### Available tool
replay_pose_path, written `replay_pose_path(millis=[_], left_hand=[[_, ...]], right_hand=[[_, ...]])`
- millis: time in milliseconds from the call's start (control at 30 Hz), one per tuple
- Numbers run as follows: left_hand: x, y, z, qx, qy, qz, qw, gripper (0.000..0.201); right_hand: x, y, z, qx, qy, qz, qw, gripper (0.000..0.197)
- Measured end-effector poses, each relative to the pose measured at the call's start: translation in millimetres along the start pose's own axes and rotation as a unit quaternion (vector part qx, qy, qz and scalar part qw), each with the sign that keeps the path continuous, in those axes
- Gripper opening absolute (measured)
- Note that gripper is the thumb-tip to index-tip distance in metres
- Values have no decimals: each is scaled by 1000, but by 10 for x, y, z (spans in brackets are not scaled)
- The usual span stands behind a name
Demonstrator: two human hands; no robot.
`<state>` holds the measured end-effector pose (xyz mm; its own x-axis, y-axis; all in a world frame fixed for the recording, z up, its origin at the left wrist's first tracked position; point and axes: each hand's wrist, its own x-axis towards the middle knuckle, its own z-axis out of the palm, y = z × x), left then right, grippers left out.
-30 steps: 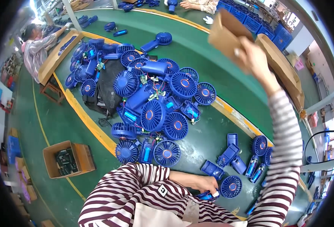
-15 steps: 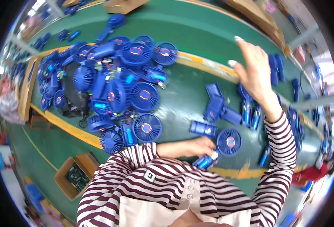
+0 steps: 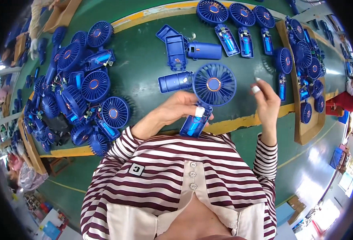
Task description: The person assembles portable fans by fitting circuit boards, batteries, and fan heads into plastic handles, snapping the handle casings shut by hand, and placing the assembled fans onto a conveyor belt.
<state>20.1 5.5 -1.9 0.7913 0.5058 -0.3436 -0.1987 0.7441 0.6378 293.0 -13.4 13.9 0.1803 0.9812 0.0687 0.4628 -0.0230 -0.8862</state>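
My left hand (image 3: 180, 109) grips a blue handheld fan (image 3: 213, 84) by its handle, near the table's front edge. The fan's round grille faces up, and the handle is uncovered, showing a light-blue battery (image 3: 192, 126) inside. A white cover wraps my left thumb. To the right of the fan, apart from it, my right hand (image 3: 267, 105) is in the air with nothing visible in it. White covers sit on two of its fingertips, which are a little apart. Several blue handle shells (image 3: 176, 52) lie just beyond the fan, one (image 3: 175, 82) close to its left side.
A heap of blue fans (image 3: 70, 94) with exposed wires covers the table's left part. Several uncovered fans (image 3: 246, 42) stand in a row at the far right. A cardboard tray (image 3: 310, 130) with more fans is at the right edge. Another person's gloved hand (image 3: 33, 49) shows at far left.
My right hand has come down and back from over the table's right side. The held fan now shows clearly in my left hand, its grille tilted up. The whole view has shifted.
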Motion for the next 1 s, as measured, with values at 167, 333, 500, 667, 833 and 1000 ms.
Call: replay_pose_path(millis=[167, 333, 500, 667, 833, 1000], left_hand=[[-310, 215, 12, -40, 32, 195, 980, 41], [-606, 287, -133, -36, 141, 327, 934, 45], [-588, 242, -209, -38, 227, 318, 920, 37], [-432, 202, -271, -50, 278, 248, 927, 29], [-300, 185, -295, -59, 309, 199, 928, 23], [-263, 158, -291, -50, 322, 181, 928, 23]], right_hand=[[230, -354, 637, -233, -50, -332, 913, 43], [168, -671, 1448, -189, -150, -415, 877, 63], [97, -524, 1755, -212, -182, -437, 855, 52], [131, -427, 1453, -275, -176, -402, 855, 44], [140, -448, 1023, -255, -171, -406, 861, 50], [150, -590, 842, -153, -59, -371, 914, 58]])
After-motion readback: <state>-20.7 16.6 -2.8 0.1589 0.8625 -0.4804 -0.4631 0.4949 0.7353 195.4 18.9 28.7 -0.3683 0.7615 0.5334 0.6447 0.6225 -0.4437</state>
